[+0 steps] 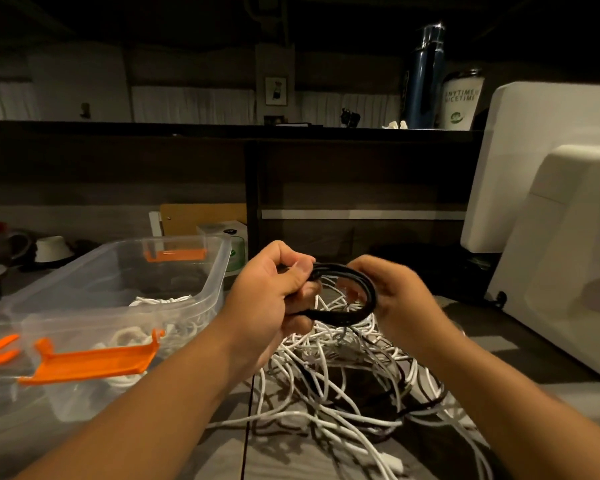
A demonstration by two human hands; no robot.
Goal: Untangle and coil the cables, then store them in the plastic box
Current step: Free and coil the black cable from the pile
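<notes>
Both hands are up over the worktop [492,344]. The left grip [274,289] clenches the black cable coil [343,315] on its left side, thumb pressed across the loops. The right grip [399,292], a touch blurred, curls round the coil's right side. The coil hangs just above the tangle of white cables [343,372]. To the left sits the plastic box [84,271], open, coiled white cables [160,301] inside, orange latch [94,362] flipped out at its near end.
</notes>
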